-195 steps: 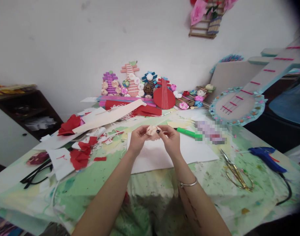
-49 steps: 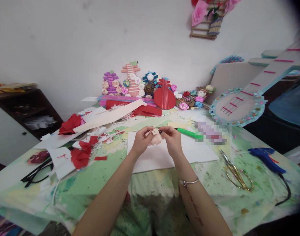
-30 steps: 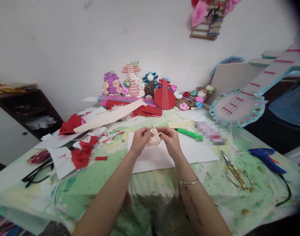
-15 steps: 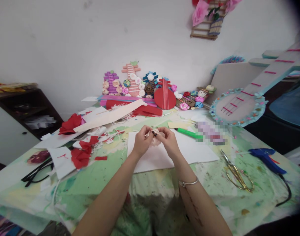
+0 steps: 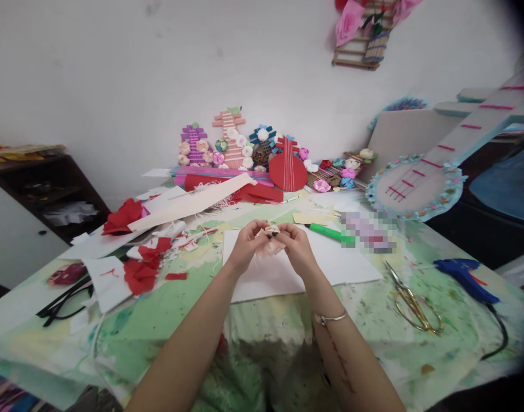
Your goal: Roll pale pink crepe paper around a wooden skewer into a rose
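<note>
A small crumpled piece of pale pink paper (image 5: 270, 247), shaped somewhat like a flower, is pinched between both hands above a white sheet (image 5: 339, 269). My left hand (image 5: 247, 246) is closed on its left side, thumb and fingers pressed together. From the right, my right hand (image 5: 295, 245) grips the same paper, its thumb meeting the left thumb at the middle. The fingers cover part of the paper. Just right of the hands lies a green marker (image 5: 330, 233), with a strip of yellowish paper (image 5: 308, 218) behind it.
Gold-handled scissors (image 5: 416, 303) and a blue glue gun (image 5: 468, 277) lie on the right. Red paper scraps (image 5: 141, 274) and black glasses (image 5: 68, 303) are on the left. A red lute-shaped craft (image 5: 288, 171) and other decorated crafts stand along the wall.
Both thumbs have shifted closer together over the pale pink paper, and its folds show differently. The hands stay at the same place over the sheet.
</note>
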Demonstrator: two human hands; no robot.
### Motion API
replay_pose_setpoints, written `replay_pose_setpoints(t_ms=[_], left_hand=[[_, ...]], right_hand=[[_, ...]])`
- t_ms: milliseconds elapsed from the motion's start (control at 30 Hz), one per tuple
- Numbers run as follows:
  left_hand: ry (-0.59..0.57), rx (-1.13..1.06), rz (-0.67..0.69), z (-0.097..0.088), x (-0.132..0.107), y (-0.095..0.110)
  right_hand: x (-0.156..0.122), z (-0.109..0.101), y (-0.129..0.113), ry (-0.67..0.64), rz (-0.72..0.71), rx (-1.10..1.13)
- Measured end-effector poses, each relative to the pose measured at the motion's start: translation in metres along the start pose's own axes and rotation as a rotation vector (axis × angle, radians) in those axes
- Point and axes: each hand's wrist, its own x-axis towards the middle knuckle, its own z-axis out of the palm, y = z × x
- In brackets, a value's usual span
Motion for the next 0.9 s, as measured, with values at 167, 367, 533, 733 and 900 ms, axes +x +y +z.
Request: replay_pose_setpoints(t_ms=[167,367,533,733,900], left_hand=[[0.02,0.012,0.019,0.002,0.0,0.003],[0.125,0.233,0.18,0.004,0.0,0.001],[0.234,0.629,0.462,0.005,-0.003,-0.006],[0.261,0.699,0.494,0.006,-0.003,-0.01],[0.189,0.576,0.337,0.005,-0.002,-0.007]], right_hand=[[-0.001,0.001,-0.004,0.01,-0.02,0.015],[-0.005,0.005,-0.009,0.176,-0.24,-0.324],[-0.01,0.009,-0.005,0.253,-0.516,-0.675],[-0.012,0.012,-0.001,0.213,-0.615,-0.725],[-0.009,0.01,-0.009,0.184,-0.426,-0.43]])
